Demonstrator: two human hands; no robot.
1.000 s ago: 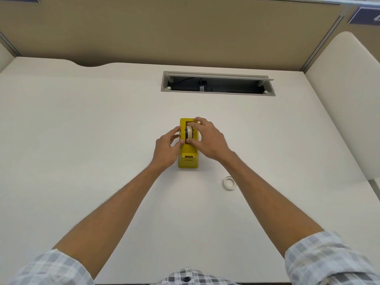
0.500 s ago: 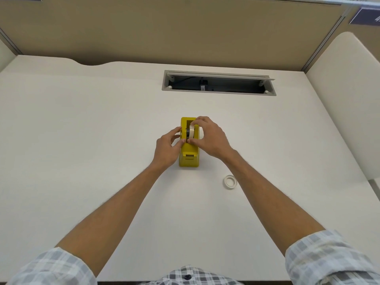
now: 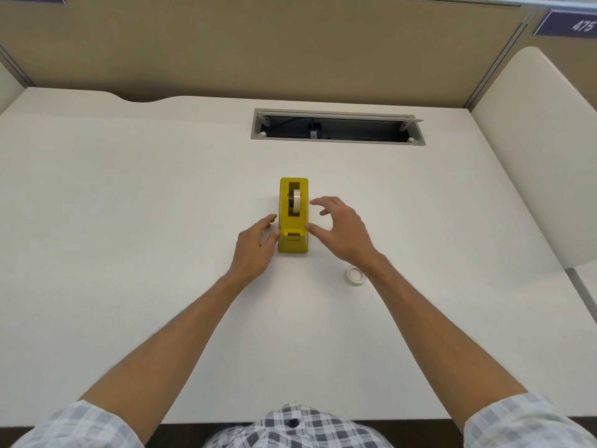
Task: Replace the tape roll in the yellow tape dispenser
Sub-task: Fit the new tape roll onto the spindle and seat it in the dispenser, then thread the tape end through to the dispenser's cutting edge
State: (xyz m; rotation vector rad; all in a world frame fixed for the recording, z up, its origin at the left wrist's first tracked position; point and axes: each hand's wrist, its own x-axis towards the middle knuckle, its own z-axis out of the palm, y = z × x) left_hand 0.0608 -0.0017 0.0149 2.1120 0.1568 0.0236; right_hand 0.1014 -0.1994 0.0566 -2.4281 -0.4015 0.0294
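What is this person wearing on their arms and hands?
Both hands, left hand and right hand, are bare: no gloves, rings or watch show. The forearms are bare too. Short or rolled sleeves of a grey-and-white checked shirt end near the elbows.

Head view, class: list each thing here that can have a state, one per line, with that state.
yellow tape dispenser: upright on the desk, loaded.
tape roll: seated in the dispenser's slot.
spare roll: lying flat on the desk, untouched.
left hand: open, fingertips at the dispenser's side.
right hand: open, thumb beside the dispenser.
cable hatch: lid open.
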